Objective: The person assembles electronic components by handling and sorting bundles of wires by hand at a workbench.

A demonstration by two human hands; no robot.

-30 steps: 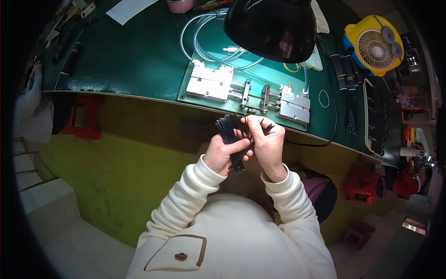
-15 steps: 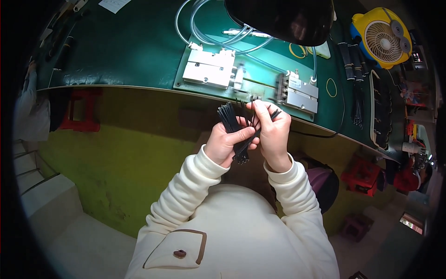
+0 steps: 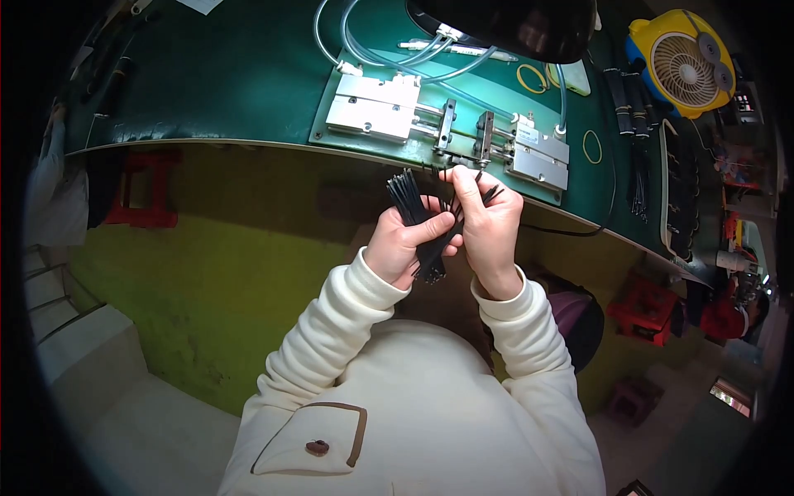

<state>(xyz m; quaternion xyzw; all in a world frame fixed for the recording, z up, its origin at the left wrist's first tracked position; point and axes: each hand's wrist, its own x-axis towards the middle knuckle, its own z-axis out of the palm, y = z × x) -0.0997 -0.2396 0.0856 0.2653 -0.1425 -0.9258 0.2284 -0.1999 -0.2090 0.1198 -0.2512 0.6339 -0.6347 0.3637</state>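
Observation:
My left hand (image 3: 405,240) is closed round a thick bundle of short black wires (image 3: 405,197), their cut ends fanning out above and below the fist. Right beside it, my right hand (image 3: 490,219) pinches a thin black wire between thumb and forefinger, at the bench's front edge. A few more black wires (image 3: 491,195) stick out past its fingers. Just beyond the fingertips stand two dark upright plates (image 3: 447,126) on rods, facing each other across a small gap. They belong to a left metal cylinder block (image 3: 372,107) and a right one (image 3: 539,157). Whether the wire touches the plates cannot be made out.
Clear air hoses (image 3: 389,62) loop behind the blocks on the green bench (image 3: 223,74). A black lamp shade (image 3: 504,25) hangs over the far side. At right are a yellow-and-blue fan (image 3: 686,74), bundled black wires (image 3: 637,186) and a tray (image 3: 667,194). Red stools (image 3: 645,310) stand below.
The two plates, blurred and drawn back by their blocks before, now stand closer together and sharp. Both hands keep their hold and shift only slightly.

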